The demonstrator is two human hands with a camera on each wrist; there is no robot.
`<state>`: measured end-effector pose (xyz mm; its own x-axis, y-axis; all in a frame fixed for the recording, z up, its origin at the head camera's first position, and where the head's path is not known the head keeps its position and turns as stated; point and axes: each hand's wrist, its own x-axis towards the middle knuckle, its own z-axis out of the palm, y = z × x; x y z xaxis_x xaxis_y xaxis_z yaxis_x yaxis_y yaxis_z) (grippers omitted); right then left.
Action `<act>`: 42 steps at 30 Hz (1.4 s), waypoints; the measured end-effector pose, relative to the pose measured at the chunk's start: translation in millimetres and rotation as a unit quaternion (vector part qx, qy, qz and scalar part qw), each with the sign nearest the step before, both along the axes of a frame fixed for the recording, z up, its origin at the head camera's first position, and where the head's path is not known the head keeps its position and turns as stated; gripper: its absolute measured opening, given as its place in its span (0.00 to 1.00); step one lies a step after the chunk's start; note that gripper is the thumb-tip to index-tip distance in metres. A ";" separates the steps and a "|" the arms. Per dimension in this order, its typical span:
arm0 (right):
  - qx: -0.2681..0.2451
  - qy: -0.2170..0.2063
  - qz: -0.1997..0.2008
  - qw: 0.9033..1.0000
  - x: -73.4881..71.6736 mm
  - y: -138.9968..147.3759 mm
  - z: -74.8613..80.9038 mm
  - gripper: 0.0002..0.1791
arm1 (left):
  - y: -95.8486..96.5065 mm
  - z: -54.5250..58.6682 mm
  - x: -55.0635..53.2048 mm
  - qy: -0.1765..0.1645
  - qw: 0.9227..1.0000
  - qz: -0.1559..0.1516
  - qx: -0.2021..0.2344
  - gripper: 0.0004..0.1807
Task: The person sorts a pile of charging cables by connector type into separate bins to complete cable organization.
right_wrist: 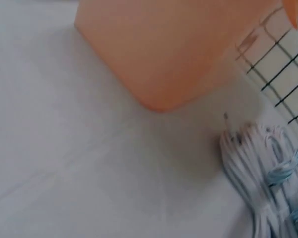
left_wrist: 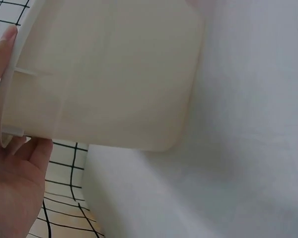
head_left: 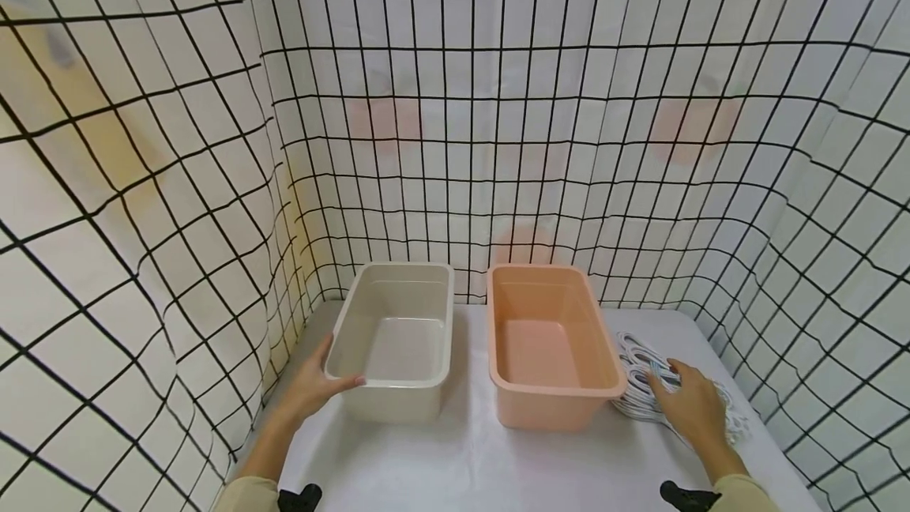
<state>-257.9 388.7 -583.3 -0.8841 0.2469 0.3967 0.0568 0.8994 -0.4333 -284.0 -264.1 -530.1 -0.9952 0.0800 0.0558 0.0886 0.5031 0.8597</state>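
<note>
My left hand (head_left: 316, 385) holds the front left corner of a cream plastic bin (head_left: 392, 403). Its thumb lies along the front rim, and in the left wrist view the fingers (left_wrist: 39, 151) curl under the rim outside the bin wall (left_wrist: 114, 84). On the right, my right hand (head_left: 693, 409) is over bundles of white cable (head_left: 636, 378), thumb and forefinger spread apart. Contact with the cables cannot be made out. In the right wrist view the hand is out of sight, while the coiled cable (right_wrist: 258, 178) shows blue ties (right_wrist: 283, 171).
A peach plastic bin (head_left: 540, 409) stands between the cream bin and the cables. White cloth (head_left: 469, 464) covers the table. Black wire mesh (head_left: 483, 141) with white sheeting behind it encloses the back and both sides.
</note>
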 end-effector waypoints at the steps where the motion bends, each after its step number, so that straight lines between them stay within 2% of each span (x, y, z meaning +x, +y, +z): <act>1: -0.001 -0.012 -0.007 1.000 -0.4 1.7 -3.9 0.36 | -0.4 -0.2 -1.0 0.002 1.000 -0.001 0.001 0.65; 9: 0.006 -0.089 -0.046 0.995 -2.2 10.2 -30.4 0.37 | -1.2 -1.9 -4.2 0.018 1.000 -0.004 0.014 0.66; 15: 0.014 -0.105 -0.063 0.992 -4.2 12.2 -49.5 0.40 | 0.6 -4.3 -1.1 0.024 1.000 -0.006 0.018 0.66; 19: 0.019 -0.123 -0.073 0.990 -7.3 9.6 -55.8 0.35 | 0.8 -5.6 -0.2 0.025 0.999 -0.007 0.020 0.65; 24: 0.021 -0.104 -0.082 0.991 -9.7 6.9 -56.5 0.24 | 1.3 -5.9 -3.7 0.020 1.000 -0.008 0.018 0.65; 27: 0.012 -0.087 -0.083 0.993 -11.9 5.8 -55.7 0.20 | 0.9 -5.1 -3.8 0.018 1.000 -0.001 0.012 0.65; 34: -0.012 -0.094 -0.110 0.989 -8.4 3.8 -50.0 0.20 | 0.0 -7.5 -1.7 0.018 1.000 -0.003 0.003 0.66; 38: -0.026 -0.074 -0.116 0.990 -7.3 3.5 -41.4 0.20 | -0.2 -6.4 -1.4 0.020 1.000 -0.006 0.012 0.65; 42: -0.071 -0.053 -0.123 0.988 -9.4 6.1 -28.8 0.21 | 0.0 -5.1 -3.3 0.017 1.000 -0.003 0.012 0.63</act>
